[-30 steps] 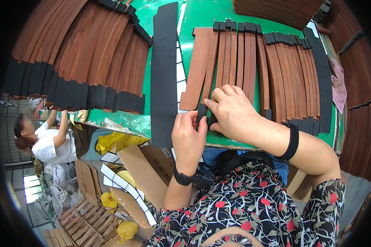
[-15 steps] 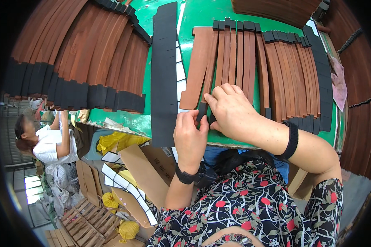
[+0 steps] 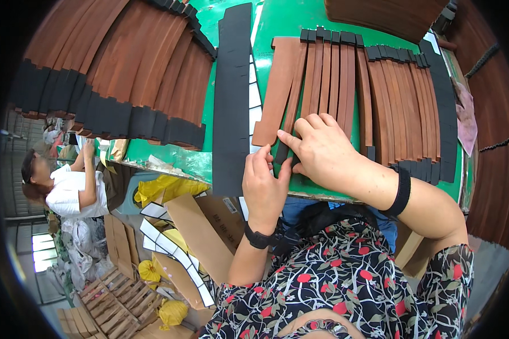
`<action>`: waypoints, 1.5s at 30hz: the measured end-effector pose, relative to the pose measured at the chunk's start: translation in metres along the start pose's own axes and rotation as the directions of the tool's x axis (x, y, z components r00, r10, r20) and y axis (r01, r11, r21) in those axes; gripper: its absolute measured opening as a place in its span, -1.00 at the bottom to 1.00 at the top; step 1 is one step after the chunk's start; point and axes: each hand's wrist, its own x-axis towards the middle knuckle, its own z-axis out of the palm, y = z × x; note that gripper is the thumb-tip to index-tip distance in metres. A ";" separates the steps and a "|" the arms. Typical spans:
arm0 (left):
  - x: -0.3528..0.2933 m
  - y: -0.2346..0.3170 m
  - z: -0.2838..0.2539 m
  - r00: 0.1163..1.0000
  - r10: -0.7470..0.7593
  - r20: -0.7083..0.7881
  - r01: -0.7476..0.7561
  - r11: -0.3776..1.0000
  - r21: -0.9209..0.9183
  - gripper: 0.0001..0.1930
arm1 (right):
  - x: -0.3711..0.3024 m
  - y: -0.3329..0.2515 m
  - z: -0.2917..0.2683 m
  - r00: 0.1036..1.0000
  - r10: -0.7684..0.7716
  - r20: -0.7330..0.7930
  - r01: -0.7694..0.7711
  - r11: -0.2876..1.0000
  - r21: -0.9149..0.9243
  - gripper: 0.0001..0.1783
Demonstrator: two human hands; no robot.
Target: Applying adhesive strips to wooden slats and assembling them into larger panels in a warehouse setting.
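Note:
Several long brown leather-like strips (image 3: 326,73) with black ends lie side by side on the green table, running away from me. The near, black-tipped end of one narrow strip (image 3: 287,124) lies between my hands. My left hand (image 3: 266,181) is closed in a pinch at that black end, palm toward me. From the right, my right hand (image 3: 325,144) reaches over with bent fingers, its index fingertip and thumb at the same strip; what lies under its palm is hidden. Just left of this strip is a wider brown piece (image 3: 277,93) with notched corners.
A long black flat strip (image 3: 232,101) lies left of my hands, over a white gridded sheet (image 3: 255,96). Large brown stacks with black ends fill the left (image 3: 136,68) and right (image 3: 398,107). Below the table edge are cardboard (image 3: 201,237) and yellow bags. A person (image 3: 73,189) in white works at far left.
The view has shifted slightly. Both hands remain at the narrow strip's near end; my left fingers and right thumb have moved slightly around the black tip.

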 end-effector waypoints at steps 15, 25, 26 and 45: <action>0.002 -0.015 0.024 0.990 0.091 -0.103 -0.102 0.990 -0.101 -0.89 | 0.002 -0.002 -0.003 0.993 0.101 0.054 -0.099 0.994 -0.045 -0.57; -0.007 -0.020 0.028 0.982 0.092 -0.167 -0.109 0.989 -0.100 -0.82 | -0.002 -0.018 0.026 0.997 -0.011 -0.080 -0.011 0.964 -0.266 -0.61; -0.006 -0.023 0.029 0.985 0.068 -0.162 -0.090 0.987 -0.135 -0.82 | -0.002 -0.016 0.034 0.975 -0.049 -0.218 -0.020 0.952 -0.305 -0.65; -0.001 -0.033 0.019 0.999 0.011 -0.039 -0.017 0.988 -0.155 -0.80 | -0.108 0.064 -0.163 0.767 0.569 -0.297 -0.500 0.820 0.280 -0.54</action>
